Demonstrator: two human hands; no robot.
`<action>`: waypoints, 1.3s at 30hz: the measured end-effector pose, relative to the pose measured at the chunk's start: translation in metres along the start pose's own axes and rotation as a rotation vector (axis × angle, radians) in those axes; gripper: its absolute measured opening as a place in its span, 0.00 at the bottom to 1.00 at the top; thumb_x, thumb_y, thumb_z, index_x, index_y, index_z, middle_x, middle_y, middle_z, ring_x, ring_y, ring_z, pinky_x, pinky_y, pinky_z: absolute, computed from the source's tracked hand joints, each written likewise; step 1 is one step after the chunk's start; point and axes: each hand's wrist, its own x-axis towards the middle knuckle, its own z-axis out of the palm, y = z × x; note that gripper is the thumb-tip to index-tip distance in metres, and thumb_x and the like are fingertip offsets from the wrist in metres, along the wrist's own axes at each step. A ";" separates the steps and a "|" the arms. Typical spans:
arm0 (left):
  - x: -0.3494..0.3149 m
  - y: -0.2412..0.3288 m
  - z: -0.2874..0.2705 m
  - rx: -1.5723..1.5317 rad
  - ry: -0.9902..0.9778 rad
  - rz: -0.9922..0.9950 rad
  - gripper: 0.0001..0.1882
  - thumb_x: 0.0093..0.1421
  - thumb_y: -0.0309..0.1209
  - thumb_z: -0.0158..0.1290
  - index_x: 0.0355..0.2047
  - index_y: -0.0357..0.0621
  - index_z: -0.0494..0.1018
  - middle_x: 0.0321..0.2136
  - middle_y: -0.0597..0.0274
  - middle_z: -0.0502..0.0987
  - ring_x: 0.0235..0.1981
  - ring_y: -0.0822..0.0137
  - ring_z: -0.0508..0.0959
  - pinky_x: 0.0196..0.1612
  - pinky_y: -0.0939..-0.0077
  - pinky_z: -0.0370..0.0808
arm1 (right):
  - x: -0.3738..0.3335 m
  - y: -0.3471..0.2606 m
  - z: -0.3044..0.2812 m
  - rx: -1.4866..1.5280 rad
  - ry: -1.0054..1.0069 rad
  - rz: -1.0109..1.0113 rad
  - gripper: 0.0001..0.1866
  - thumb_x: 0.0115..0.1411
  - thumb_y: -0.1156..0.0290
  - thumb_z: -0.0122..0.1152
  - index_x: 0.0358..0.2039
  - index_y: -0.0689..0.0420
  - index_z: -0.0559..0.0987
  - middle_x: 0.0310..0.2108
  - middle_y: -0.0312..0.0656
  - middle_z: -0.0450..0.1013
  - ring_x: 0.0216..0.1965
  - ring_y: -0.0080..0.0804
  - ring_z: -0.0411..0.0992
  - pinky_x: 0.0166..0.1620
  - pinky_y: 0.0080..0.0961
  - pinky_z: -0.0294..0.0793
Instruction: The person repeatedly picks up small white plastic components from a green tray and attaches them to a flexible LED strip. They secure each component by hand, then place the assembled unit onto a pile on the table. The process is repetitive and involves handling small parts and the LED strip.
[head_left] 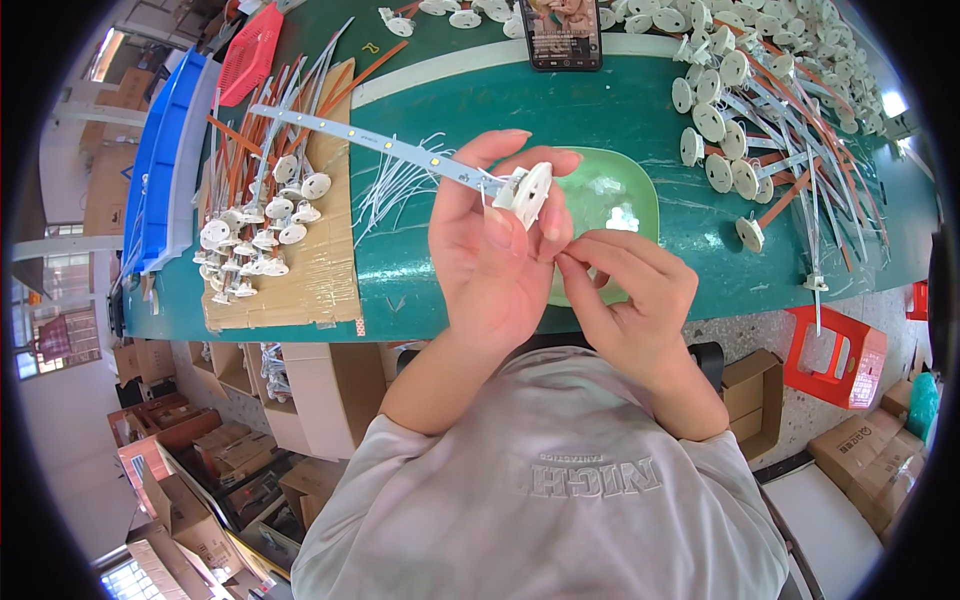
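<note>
My left hand (pixel 492 280) is raised over the table, its fingers closed around the end of an LED strip (pixel 390 147). A white round end cap (pixel 534 192) sits at that end, between my thumb and fingers. The strip's free end points to the far left, with small yellow LEDs along it. Just right of the cap, my right hand (pixel 645 290) has thumb and forefinger pinched together close to my left fingertips. Whatever lies in that pinch is too small to make out. Behind both hands is a green plastic tray (pixel 640 178) with small shiny pieces inside, partly covered by my fingers.
Thin white wires (pixel 395 185) lie left of my hands. Several capped strips (pixel 265 225) rest on cardboard (pixel 310 300); more strips (pixel 740 150) are heaped at the right. A phone (pixel 563 35) stands at the back. A blue bin (pixel 170 165) and red basket (pixel 250 52) are far left.
</note>
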 end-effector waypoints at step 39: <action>-0.023 -0.002 0.020 -0.059 0.029 -0.158 0.20 0.67 0.29 0.50 0.57 0.39 0.59 0.60 0.45 0.66 0.65 0.48 0.64 0.65 0.54 0.63 | 0.017 -0.007 0.000 -0.158 0.119 -0.506 0.11 0.43 0.85 0.62 0.31 0.69 0.77 0.27 0.45 0.73 0.20 0.34 0.70 0.23 0.25 0.73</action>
